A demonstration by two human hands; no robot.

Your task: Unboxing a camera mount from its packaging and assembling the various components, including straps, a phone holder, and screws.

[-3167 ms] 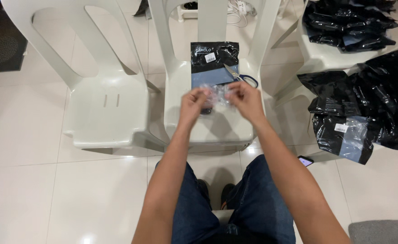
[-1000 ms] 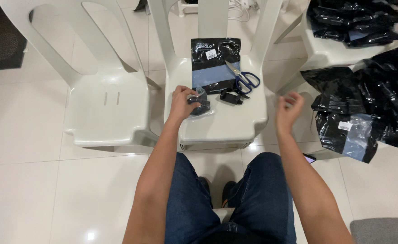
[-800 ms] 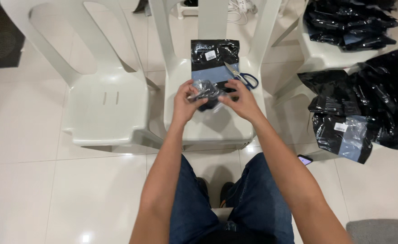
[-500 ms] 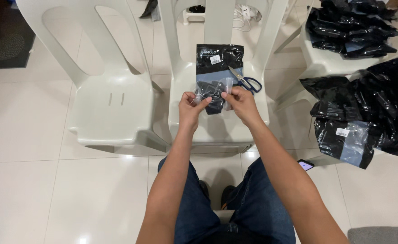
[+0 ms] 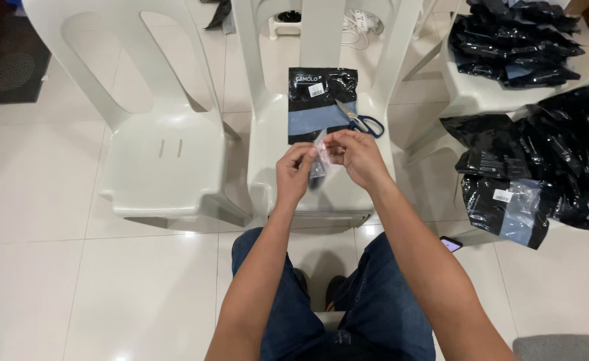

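Two hands over the middle chair: left hand and right hand, fingers pinched shut on a small clear bag held between them above the seat. Behind it lie a black-and-blue packet and scissors. Black packets are heaped at right. Step, as judged: working the bag's mouth; a steady two-handed pinch is needed.

Both hands on perhaps clear pouch
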